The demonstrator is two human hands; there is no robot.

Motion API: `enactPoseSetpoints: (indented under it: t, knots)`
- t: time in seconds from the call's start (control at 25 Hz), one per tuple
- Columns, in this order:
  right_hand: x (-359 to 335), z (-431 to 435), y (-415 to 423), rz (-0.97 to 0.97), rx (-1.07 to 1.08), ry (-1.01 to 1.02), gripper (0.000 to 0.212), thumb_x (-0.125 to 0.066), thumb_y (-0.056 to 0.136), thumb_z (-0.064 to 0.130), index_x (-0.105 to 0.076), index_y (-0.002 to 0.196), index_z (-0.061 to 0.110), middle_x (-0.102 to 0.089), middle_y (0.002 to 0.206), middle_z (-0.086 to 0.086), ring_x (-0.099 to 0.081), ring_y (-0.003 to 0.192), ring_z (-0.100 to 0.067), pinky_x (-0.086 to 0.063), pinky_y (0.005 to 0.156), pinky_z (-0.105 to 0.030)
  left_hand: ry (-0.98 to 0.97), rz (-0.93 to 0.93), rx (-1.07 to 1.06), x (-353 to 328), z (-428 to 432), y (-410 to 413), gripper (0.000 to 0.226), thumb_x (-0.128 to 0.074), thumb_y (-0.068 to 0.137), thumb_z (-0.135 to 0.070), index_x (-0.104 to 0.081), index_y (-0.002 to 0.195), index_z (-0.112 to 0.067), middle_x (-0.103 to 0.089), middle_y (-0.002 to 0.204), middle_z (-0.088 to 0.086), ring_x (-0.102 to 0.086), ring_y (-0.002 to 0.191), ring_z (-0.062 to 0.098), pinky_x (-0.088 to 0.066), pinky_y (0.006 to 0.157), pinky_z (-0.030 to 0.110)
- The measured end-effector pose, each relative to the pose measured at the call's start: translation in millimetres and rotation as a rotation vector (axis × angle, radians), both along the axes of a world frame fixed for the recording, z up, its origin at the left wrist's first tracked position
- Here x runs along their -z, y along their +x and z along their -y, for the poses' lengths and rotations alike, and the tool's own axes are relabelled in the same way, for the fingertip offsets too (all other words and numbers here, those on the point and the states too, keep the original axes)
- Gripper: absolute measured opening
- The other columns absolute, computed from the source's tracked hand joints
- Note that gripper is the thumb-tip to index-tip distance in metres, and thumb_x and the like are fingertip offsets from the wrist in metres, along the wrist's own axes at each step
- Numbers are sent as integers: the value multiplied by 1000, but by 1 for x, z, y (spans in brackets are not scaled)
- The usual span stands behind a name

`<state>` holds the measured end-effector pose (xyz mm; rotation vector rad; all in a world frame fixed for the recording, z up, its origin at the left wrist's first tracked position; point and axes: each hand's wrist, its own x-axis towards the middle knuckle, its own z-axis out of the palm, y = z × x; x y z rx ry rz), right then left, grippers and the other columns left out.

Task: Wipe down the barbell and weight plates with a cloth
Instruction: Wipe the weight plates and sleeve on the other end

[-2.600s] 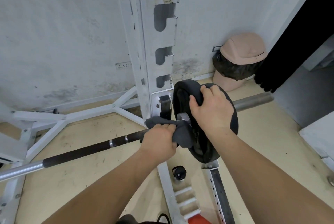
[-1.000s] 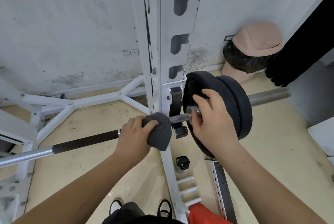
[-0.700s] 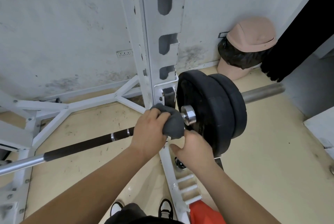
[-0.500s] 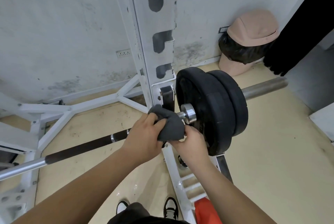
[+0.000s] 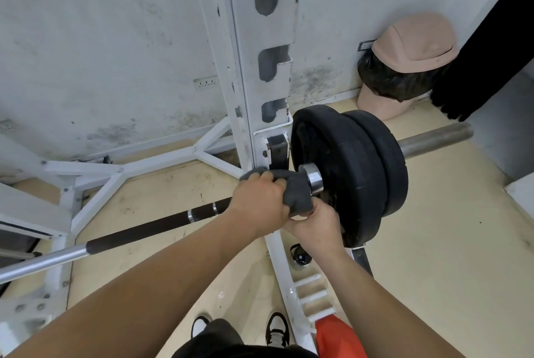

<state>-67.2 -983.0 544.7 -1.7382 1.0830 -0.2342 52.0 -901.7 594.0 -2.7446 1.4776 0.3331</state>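
Two black weight plates [image 5: 351, 172] sit side by side on the barbell [image 5: 138, 232], which rests in the white rack [image 5: 245, 74]; the bar's long axis runs from the lower left of the view, under both hands, through the plates and out to the bare sleeve end [image 5: 436, 139] pointing up and to the right, towards the pink bin [image 5: 410, 48] by the wall. A second ago the right hand [image 5: 315, 223] lay on the face of the nearer plate, above the bar; it has since dropped below the bar and come in under the grey cloth [image 5: 294, 191], so that both hands now meet at the cloth just inside the shiny collar [image 5: 313, 181]. I judge that this means the person is regathering or tightening the cloth round the bar beside the collar, with the plate faces and the long shaft to the left probably yet to be wiped. The left hand [image 5: 261, 206] lies over the top of the bar, its fingers [image 5: 270, 184] curled tight and clamped on the cloth. The right hand comes up from beneath, its fingers bent upward against the underside of the cloth and touching the left hand; whether they actually pinch the fabric I cannot tell, since cloth and left hand hide their tips.
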Motion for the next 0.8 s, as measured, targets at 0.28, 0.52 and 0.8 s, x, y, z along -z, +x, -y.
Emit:
enactPoseSetpoints:
  t: [0.28,0.52,0.8]
  knots:
    - [1,-2,2,-52,-14,-10,28,-87,65,40,-70,83,25,-75,79,12,-72,77,-5,-62,78,-38,-46,-4,-217,-30,-59,31,25,-58,85,-41,-68,89,-18,-56,92,1,-55,88,24,-49,70,35]
    - [-1,-1,4,-63,-31,-60,30,-83,61,42,-68,77,22,-74,72,10,-71,74,-9,-62,74,-40,-568,-192,-45,1,-11,-14,33,-72,80,-18,-56,108,-11,-57,118,6,-60,102,27,-52,79,38]
    - [2,2,1,-81,-76,-89,23,-82,67,40,-69,80,25,-73,73,13,-69,73,-6,-62,70,-38,-115,197,442,19,-8,10,64,-64,91,-17,-44,151,-25,-44,159,7,-55,123,28,-54,88,42]
